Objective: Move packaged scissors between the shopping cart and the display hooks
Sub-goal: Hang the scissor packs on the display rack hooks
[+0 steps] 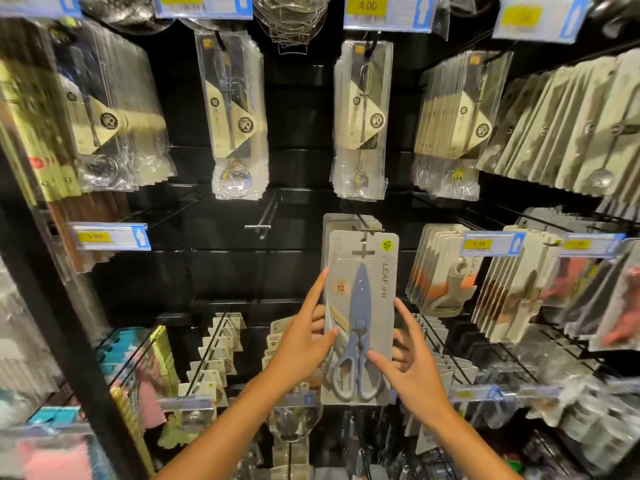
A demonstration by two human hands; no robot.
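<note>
Now, with left hand (304, 341) and right hand (412, 368) pinching the scissors pack (360, 317) by its side edges — keep it level on the hook (367, 227).

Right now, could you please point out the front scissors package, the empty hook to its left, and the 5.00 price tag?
front scissors package (360, 317): head view, on the blue blade cover.
empty hook (258, 227): head view, on its front crossbar.
5.00 price tag (94, 236): head view, on the yellow label.

Kitchenware wall, packed tight
Bagged spoons (360, 119) hang up top under yellow price tags (367, 6), an empty hook (265, 220) sits centre-left, carded peelers (446, 271) hang right, and pink and teal packs (138, 368) crowd low left.
</note>
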